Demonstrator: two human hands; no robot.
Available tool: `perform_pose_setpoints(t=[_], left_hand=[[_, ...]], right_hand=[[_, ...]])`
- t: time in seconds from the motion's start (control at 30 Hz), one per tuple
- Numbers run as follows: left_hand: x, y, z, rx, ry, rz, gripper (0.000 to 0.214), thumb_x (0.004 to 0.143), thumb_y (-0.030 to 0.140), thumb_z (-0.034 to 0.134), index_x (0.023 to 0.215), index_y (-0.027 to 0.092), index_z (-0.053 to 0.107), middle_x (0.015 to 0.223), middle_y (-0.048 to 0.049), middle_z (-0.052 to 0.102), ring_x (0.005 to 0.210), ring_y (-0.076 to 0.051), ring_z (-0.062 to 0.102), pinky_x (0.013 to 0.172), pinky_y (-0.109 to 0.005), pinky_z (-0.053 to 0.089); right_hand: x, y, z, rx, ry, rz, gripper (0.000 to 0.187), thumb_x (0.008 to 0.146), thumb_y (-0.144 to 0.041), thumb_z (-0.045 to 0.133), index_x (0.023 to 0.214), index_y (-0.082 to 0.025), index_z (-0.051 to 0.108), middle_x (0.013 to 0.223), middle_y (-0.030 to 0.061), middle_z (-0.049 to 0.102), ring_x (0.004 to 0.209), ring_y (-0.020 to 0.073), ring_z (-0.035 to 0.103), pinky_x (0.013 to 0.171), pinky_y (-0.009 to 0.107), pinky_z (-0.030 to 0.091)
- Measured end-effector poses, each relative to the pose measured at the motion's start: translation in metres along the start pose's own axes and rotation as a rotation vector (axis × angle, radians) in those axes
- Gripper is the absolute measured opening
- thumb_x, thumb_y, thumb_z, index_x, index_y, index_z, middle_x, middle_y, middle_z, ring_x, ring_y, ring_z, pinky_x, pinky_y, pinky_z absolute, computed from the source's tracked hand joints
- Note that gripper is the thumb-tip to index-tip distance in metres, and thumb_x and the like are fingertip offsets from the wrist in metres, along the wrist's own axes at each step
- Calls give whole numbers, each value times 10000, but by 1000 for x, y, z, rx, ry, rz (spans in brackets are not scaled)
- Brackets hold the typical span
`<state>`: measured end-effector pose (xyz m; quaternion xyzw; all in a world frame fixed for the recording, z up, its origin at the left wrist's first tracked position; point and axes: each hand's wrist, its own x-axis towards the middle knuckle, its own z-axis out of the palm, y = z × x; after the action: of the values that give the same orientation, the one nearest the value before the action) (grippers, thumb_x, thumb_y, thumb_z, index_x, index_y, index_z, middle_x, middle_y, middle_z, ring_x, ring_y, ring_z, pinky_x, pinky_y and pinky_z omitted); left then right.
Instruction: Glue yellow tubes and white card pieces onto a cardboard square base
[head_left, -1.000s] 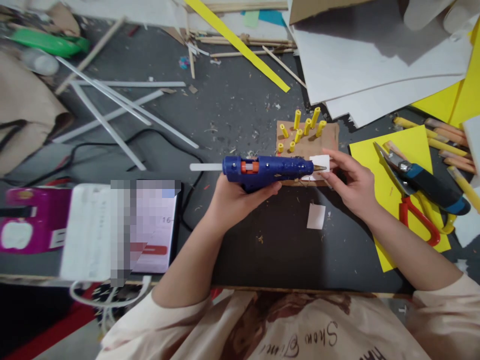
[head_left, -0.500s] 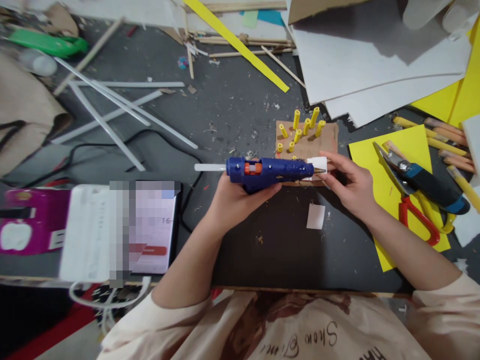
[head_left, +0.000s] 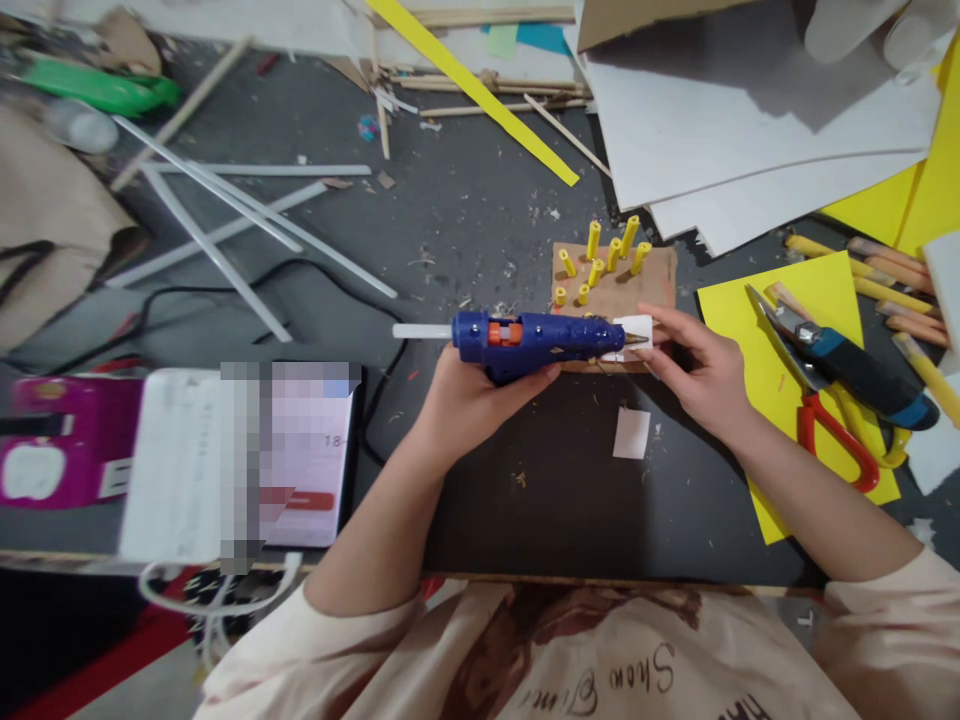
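Observation:
My left hand (head_left: 472, 405) is wrapped round a blue hot glue gun (head_left: 547, 337), with a white glue stick (head_left: 421, 331) poking out of its back end. The gun's metal nozzle lies over a small white piece of card (head_left: 639, 326). Thumb and fingers of my right hand (head_left: 701, 370) pinch that card at its right edge. Behind the gun lies a brown cardboard base (head_left: 660, 280), on which several short yellow tubes (head_left: 615, 254) stand upright. The gun and card hide the base's front part. A second small white card (head_left: 631, 433) lies on the table in front.
Scissors (head_left: 836, 430) and a blue-black cutting tool (head_left: 874, 370) lie on yellow paper (head_left: 735, 330) at right. White sheets (head_left: 750, 160) fill the back right. Loose glue sticks (head_left: 247, 215) and a black cable (head_left: 307, 266) lie left, above a phone (head_left: 319, 450).
The glue gun's nozzle has shifted very slightly left and down over the white card. Both hands keep their grips almost unmoved.

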<state>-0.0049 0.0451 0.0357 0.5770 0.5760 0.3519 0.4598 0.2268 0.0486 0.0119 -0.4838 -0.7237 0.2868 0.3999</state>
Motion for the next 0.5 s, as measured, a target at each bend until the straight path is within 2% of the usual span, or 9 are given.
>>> perform_pose_setpoints(t=[0.5], left_hand=[[1, -1, 1, -13, 52, -20, 210, 657, 289, 733, 544, 195, 582, 557, 7, 593, 648, -193, 634, 585, -263, 525]], right_hand=[[-1, 0, 0, -3, -37, -8, 307, 870, -275, 633, 1174, -258, 673, 839, 0, 755, 722, 142, 703, 655, 254, 560]])
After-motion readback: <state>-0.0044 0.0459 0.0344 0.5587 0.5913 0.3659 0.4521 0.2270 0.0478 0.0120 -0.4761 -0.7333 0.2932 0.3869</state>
